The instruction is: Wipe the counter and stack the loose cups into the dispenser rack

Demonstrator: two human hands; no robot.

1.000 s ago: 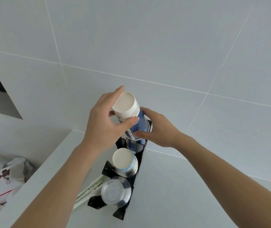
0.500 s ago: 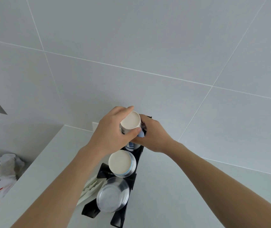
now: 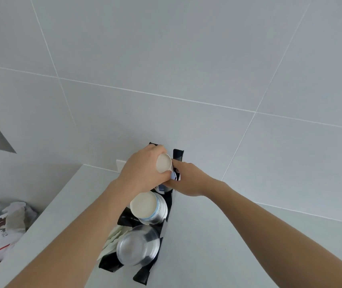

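Both hands — left hand (image 3: 141,169), right hand (image 3: 188,179) — are gripping the paper cup (image 3: 164,165), now sinking lower into the rack (image 3: 166,215) at twelve o'clock — nearly seated.

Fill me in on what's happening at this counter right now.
A person is loading paper cups into a black dispenser rack on a pale counter against a tiled wall. The left hand grips an upside-down paper cup over the rack's far slot, while the right hand steadies things beside it. The middle slot holds a stack of paper cups; the near slot holds clear plastic cups. No wiping is under way.
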